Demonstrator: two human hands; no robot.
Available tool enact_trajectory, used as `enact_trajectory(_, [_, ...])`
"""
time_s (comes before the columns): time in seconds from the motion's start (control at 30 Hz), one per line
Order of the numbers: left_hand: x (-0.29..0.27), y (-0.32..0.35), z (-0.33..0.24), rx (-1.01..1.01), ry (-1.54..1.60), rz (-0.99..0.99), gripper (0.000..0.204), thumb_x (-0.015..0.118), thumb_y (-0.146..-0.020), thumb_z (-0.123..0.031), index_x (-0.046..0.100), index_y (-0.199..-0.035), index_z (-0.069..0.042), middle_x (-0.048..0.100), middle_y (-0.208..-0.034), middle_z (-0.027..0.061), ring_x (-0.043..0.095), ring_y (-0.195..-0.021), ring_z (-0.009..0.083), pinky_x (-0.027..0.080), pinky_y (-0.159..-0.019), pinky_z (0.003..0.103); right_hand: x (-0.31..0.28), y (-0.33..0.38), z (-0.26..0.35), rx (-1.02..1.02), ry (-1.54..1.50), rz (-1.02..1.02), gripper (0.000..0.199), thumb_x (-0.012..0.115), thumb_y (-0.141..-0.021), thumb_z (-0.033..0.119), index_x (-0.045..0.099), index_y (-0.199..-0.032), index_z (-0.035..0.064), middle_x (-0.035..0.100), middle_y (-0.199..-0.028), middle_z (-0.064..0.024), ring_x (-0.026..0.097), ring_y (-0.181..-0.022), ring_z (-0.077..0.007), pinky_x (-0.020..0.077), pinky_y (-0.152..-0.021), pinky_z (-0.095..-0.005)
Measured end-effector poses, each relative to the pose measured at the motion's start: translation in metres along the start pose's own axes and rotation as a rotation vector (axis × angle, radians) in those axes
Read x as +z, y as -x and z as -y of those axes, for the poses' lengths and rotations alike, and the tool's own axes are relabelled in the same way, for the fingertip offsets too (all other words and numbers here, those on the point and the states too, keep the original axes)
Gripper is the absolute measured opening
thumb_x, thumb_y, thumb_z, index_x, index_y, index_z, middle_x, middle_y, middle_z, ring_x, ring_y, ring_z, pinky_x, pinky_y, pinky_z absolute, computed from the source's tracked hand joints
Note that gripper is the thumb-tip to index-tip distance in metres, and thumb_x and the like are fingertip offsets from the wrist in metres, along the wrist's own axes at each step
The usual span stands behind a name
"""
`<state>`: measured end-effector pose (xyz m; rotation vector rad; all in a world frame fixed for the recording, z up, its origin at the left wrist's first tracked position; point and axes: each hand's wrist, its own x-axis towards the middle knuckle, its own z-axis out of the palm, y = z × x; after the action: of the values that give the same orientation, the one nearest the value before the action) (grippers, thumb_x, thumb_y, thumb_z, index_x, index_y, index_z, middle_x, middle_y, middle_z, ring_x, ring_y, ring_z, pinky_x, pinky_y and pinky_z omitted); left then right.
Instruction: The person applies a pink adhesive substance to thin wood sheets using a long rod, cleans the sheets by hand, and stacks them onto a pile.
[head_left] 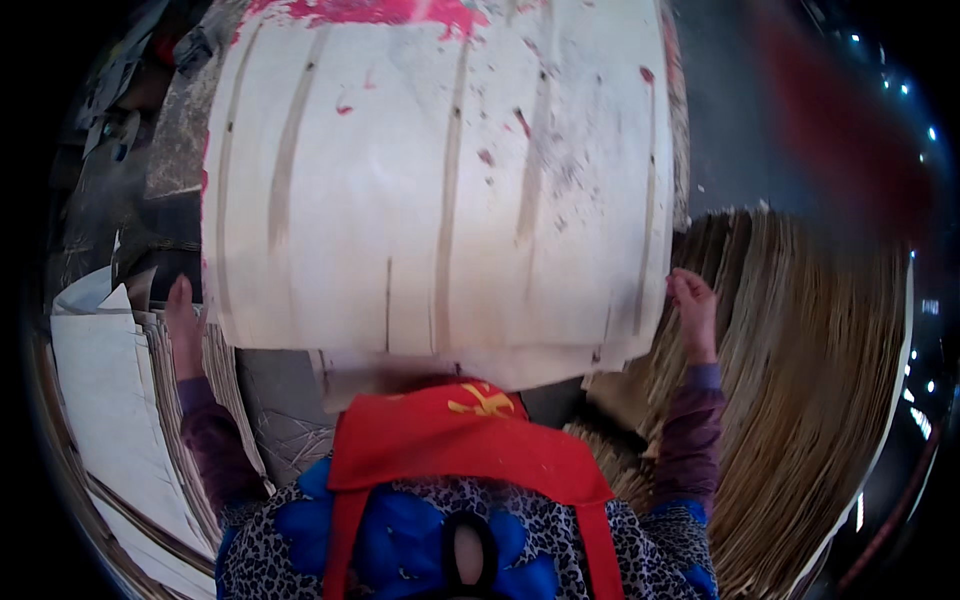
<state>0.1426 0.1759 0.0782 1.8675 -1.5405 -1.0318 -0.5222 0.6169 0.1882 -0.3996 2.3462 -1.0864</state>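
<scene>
In front of me a large pale wood veneer sheet (400,200) with brown streaks, dark knots and a pink smear at its far end spreads over the work surface. My left hand (183,325) is beside the sheet's left edge, fingers stretched out and pointing away from me. At the near right corner, my right hand (695,305) pinches the sheet's edge between thumb and fingers. Below the near edge another veneer layer (480,370) sticks out toward my red apron (470,440). What lies under the sheet is mostly hidden.
A tall stack of brown veneer sheets (800,400) stands to the right. On the left are more veneer sheets (120,420), the top ones pale. A blurred dark red shape (840,120) is at the far right. Wood scraps (295,440) litter the floor near me.
</scene>
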Motion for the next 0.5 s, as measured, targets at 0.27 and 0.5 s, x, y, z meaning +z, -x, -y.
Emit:
enact_trajectory(0.27, [0.030,0.100,-0.017,0.524,-0.649,-0.355,0.042,0.057,-0.083,-0.019,0.049,-0.120,-0.001,0.048,-0.122,0.0182,0.048,-0.111,0.0297,0.039,-0.092,0.038,0.011,0.093,-0.101,0.398,-0.420,-0.096,0.021,0.051,-0.088,0.014,0.054,-0.102,-0.0009,0.062,-0.091,-0.0080,0.059,-0.076,-0.0156,0.0500,-0.069,-0.0307])
enact_trajectory(0.5, [0.069,0.165,-0.056,0.628,-0.428,-0.269,0.041,0.057,-0.080,-0.009,0.048,-0.119,-0.003,0.049,-0.121,0.0166,0.048,-0.110,0.0317,0.037,-0.093,0.038,0.043,0.100,-0.106,0.373,-1.315,0.050,0.029,0.050,-0.089,0.015,0.047,-0.114,0.0002,0.055,-0.110,-0.0114,0.053,-0.101,-0.0273,0.0414,-0.091,-0.0442])
